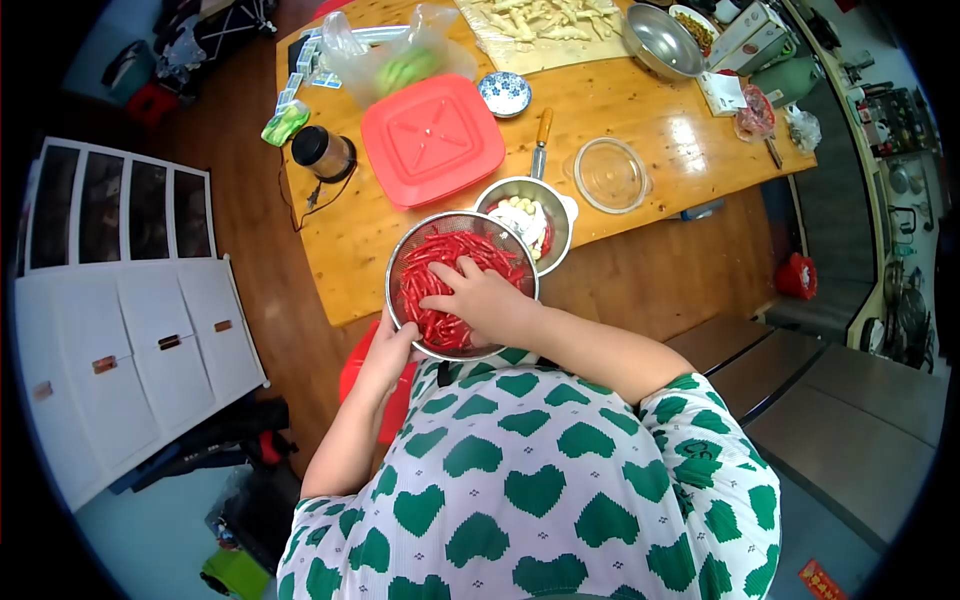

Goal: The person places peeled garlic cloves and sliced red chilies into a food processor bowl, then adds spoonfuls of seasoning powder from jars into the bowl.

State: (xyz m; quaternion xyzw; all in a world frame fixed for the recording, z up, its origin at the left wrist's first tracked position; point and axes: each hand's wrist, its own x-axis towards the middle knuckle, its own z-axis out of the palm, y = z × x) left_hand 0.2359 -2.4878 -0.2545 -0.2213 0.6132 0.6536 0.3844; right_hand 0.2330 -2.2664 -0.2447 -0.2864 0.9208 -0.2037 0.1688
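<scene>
While your left hand (390,345) grips the rim of the metal strainer (394,265) at eight o'clock, your right hand (487,305) rests loosely spread on the red chillies (450,248) inside, which lie under and around it; whether it pinches any, I cannot tell. At the strainer's one-thirty, a pot (560,237) holds garlic cloves (526,205) and red pieces (547,241). Farther, towards two o'clock, stands a printed carton (745,42), too small to read.

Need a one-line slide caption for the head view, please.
Left hand holding a metal strainer by its rim, right hand spread among the red chilies inside.
</scene>
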